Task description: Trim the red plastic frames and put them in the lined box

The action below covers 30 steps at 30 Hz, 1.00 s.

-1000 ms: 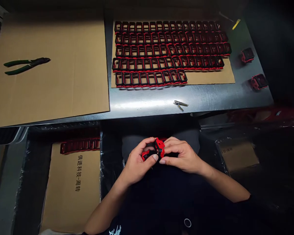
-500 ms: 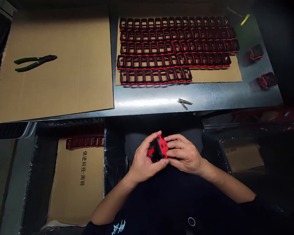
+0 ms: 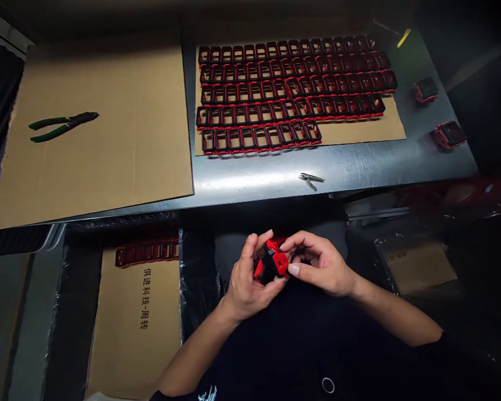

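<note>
Low in front of my body, a red-and-black plastic frame part [image 3: 280,263] is held between my two hands. My left hand [image 3: 247,287] grips it from the left, with the thumb along its lower end and the fingers curled round its far side. On the other side, my right hand [image 3: 328,267] pinches the red face with thumb and index finger. The inner side of the part is partly hidden by my left palm. Beyond my hands, many similar red-and-black frames [image 3: 247,137] stand in close rows on a cardboard sheet [image 3: 359,131].
Small metal nippers [image 3: 311,179] lie near the bench's [image 3: 242,184] front edge. Green-handled pliers [image 3: 62,126] rest on the left cardboard [image 3: 129,150]. Two more frame parts [image 3: 426,91] sit at the right, near a yellow-handled tool [image 3: 404,38]. Below left, a lined box [image 3: 136,345] holds a row of frames [image 3: 146,253].
My right hand has turned, from fingers laid over the red face to a thumb-and-index pinch. The part has tilted, and my left fingers have lifted slightly. The camera view has shifted.
</note>
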### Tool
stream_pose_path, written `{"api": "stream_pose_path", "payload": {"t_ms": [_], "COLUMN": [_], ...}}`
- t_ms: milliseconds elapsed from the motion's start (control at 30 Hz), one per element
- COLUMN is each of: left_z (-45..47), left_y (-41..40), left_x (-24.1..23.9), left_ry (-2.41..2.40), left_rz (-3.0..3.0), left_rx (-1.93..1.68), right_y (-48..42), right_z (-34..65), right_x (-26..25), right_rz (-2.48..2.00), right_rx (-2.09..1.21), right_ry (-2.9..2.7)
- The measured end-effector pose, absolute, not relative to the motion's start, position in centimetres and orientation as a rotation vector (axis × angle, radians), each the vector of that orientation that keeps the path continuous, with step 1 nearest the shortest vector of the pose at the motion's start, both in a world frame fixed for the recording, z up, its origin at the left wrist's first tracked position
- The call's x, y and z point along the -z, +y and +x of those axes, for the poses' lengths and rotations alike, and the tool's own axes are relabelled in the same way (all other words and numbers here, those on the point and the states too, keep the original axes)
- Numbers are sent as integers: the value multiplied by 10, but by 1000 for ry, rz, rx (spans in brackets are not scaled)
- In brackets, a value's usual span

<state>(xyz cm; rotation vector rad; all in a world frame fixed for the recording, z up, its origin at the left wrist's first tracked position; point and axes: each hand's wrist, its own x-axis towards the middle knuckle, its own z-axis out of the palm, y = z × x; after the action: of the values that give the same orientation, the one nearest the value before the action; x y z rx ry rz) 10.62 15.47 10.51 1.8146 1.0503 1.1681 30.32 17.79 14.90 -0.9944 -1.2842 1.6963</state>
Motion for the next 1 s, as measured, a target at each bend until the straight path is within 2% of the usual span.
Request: {"api": "stream_pose_path", "payload": {"t_ms": [267, 400, 500, 833, 1000], "left_z": [103, 101, 99, 99, 101], "left_y": [161, 161, 162, 166, 164], "left_x": [-91, -85, -84, -101, -109], "left_ry": [1025, 995, 953, 836, 823], "left_rz": [2244, 2241, 2223, 2216, 2076], "left_rx": [-1322, -1373, -1383, -1250, -1165], "right_y": [181, 181, 181, 174, 177], "right_z": [296, 299, 304, 308, 306], "right_x": [-146, -141, -138, -122, -117], "right_rz": [-1041, -938, -878, -956, -938], "right_rx": [-1488, -1287, -1274, -1911, -2060], "right_ry": [-1491, -1589, -1592, -988, -762]}}
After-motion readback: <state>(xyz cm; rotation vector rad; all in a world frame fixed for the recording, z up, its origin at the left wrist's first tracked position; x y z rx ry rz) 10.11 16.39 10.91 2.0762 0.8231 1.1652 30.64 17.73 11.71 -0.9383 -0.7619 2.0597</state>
